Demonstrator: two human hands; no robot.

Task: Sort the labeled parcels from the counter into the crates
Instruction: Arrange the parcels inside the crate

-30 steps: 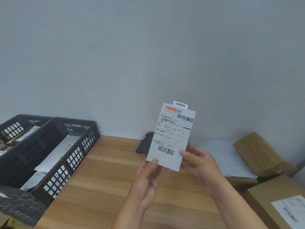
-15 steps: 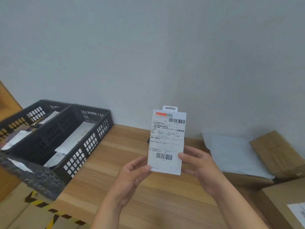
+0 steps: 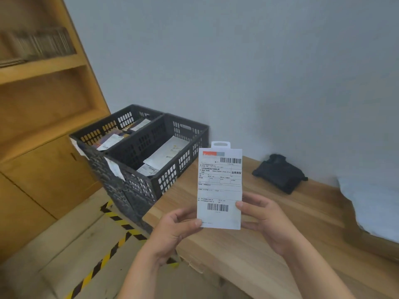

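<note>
At lower centre of the frame, the flat white parcel with a printed barcode label (image 3: 219, 186) is held upright above the light wooden surface (image 3: 237, 255). The left hand (image 3: 172, 231) has its grip pinching the parcel's lower left corner. The right hand (image 3: 265, 223) has its grip pinching the right edge. Two black perforated plastic crates (image 3: 166, 182) holding papers sit at centre left.

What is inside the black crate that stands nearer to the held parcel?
Flat white parcels with printed labels lie in that crate, at least two. The crate's walls and the upper parcels cover whatever lies underneath.
</note>
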